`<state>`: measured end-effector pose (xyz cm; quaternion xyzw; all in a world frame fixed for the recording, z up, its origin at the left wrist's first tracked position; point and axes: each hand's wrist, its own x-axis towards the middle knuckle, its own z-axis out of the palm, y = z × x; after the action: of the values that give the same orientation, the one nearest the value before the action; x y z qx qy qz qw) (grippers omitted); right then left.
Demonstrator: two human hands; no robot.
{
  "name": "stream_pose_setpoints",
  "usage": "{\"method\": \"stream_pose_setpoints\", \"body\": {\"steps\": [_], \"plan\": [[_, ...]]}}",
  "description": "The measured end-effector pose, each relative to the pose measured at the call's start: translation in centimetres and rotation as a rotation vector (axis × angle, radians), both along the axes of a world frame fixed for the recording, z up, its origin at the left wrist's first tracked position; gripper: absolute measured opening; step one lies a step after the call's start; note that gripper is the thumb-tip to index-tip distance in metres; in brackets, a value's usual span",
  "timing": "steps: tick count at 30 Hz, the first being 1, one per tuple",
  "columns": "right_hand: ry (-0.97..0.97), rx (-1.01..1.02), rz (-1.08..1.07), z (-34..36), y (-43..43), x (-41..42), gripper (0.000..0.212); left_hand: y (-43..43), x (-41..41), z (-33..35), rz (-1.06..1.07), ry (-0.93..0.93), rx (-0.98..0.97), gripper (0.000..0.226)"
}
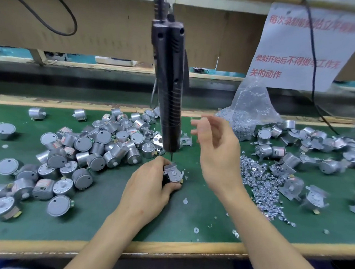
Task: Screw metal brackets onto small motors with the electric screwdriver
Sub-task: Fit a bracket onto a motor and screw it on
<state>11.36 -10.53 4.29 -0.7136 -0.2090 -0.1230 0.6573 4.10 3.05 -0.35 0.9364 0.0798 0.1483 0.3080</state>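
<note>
Green-topped table (165,218) with a pale wooden edge runs across in front of you.

Black electric screwdriver (169,91) hangs upright over the middle of the table on its cord. Nobody is holding it.

White paper sign (302,48) with red print hangs at the back right.

Heap of bare motors (99,145), round silver cans, covers the left half of the table. A few strays lie apart from it at the far left.

Clear plastic bag (248,110) of small metal parts stands behind your right hand. Bracketed motors (297,160) are strewn along the right side. A spill of small screws (262,183) lies between them and your right forearm.

Your right hand (215,150) is raised off the table just to the right of the screwdriver's lower barrel. Its palm is turned toward the tool, its fingers are spread and loosely bent, and it holds nothing. The fingertips are blurred. The forearm slants up from the lower right.

Your left hand (149,187) rests low on the table. Fingers and thumb are wrapped around one motor (166,179) and hold it with its shaft face up. The forearm comes in from the bottom centre.

A metal bracket (174,172) sits on top of that motor.

The screwdriver bit (172,157) points straight down at the bracket's far edge. You cannot tell whether it touches.

A few flat washers (196,230) are scattered on the green table near its front edge.
</note>
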Motion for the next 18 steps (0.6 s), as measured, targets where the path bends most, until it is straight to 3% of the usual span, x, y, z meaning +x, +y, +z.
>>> {"method": "stream_pose_setpoints", "body": {"steps": [2,4,8,10,14,18], "plan": [[0.037,-0.082,-0.067,-1.1,-1.9,-1.4,0.022,-0.6,-0.5,0.3,-0.014,0.001,-0.013,0.034],[0.101,-0.180,-0.052,-1.9,-3.6,-2.9,0.011,-1.3,-1.1,0.7,-0.019,-0.010,-0.040,0.032],[0.228,-0.348,0.021,-1.9,-6.1,-5.0,0.024,-3.5,-2.0,1.9,-0.050,-0.007,-0.179,0.032],[0.344,-0.344,0.082,-1.2,-7.0,-5.5,0.021,-5.3,-1.9,2.7,-0.097,-0.094,-0.145,0.034],[0.700,0.170,0.185,-0.1,-9.2,-5.1,0.018,-9.6,-0.5,4.4,-0.191,-0.177,-0.148,0.059],[0.892,0.607,-0.074,1.1,-13.4,-2.0,0.012,-12.9,1.2,6.3,-0.277,-0.132,-0.249,0.081]]}}
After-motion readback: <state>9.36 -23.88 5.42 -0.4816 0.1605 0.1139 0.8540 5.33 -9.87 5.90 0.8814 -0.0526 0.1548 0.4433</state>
